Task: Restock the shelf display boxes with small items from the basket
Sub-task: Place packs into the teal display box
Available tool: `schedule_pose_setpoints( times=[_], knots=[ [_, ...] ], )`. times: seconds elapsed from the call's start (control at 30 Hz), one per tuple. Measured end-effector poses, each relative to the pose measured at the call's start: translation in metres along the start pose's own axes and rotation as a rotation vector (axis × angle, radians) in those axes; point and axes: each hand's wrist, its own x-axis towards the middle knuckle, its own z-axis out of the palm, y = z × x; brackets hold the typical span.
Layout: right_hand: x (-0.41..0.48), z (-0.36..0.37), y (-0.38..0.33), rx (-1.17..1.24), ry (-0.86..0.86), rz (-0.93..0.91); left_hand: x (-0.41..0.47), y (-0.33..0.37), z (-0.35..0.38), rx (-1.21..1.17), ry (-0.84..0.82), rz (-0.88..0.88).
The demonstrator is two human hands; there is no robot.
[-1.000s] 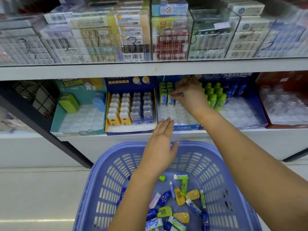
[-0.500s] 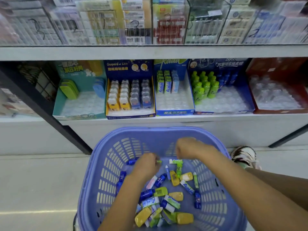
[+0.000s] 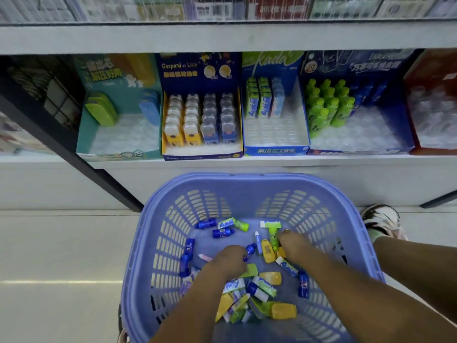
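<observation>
Small items [image 3: 259, 288] lie loose in the bottom of the lavender plastic basket [image 3: 247, 180], which stands at 6 o'clock in the view on the pale floor [image 3: 61, 256]. They are blue tubes, green-and-white packs, yellow cases and a green bottle [image 3: 274, 237], heaped thickest toward 6 o'clock. The left hand [image 3: 230, 259] sits knuckles up on the heap with its fingers [image 3: 238, 253] curled under. A blue tube [image 3: 249, 252] juts out at its 2 o'clock edge, but blur hides whether the fingers grip it. The right hand [image 3: 294, 246] is at 3 o'clock of the left, apart from it, with its fingers bent down just beside the green bottle and a yellow case [image 3: 268, 253]; whether they hold anything cannot be told. At 12 o'clock of the basket the white shelf [image 3: 247, 162] carries the display boxes [image 3: 200, 154] in a row. From 9 to 3 o'clock these are a teal box [image 3: 103, 78] with green and blue cases at its back, a nearly full navy Gaspard et Lisa box [image 3: 200, 68], a blue Kada box [image 3: 275, 151] with packs at its back, a dark blue box [image 3: 358, 66] holding green bottles [image 3: 326, 105], and a red box [image 3: 430, 75]. A shoe [image 3: 380, 219] shows at 3 o'clock of the basket.
</observation>
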Motion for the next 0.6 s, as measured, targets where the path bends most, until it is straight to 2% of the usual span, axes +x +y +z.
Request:
schedule_pose_setpoints(
  times=[0.1,0.2,0.33,0.5,0.6],
  knots=[
    [0.007,-0.004,-0.002,-0.011,-0.033,-0.012,0.01,0.01,0.0,-0.001,0.118,0.105],
    [0.01,-0.019,-0.002,-0.02,-0.101,0.011,0.024,0.022,0.003,0.096,0.175,0.186],
    [0.009,-0.046,0.003,-0.075,-0.286,0.023,0.043,0.029,0.018,0.326,0.187,0.207],
    [0.001,-0.071,0.015,-0.058,-0.35,-0.046,0.06,0.034,0.035,0.651,0.186,0.181],
    [-0.004,-0.083,0.023,0.031,-0.395,-0.103,0.063,0.039,0.039,0.713,0.204,0.164]
  ],
)
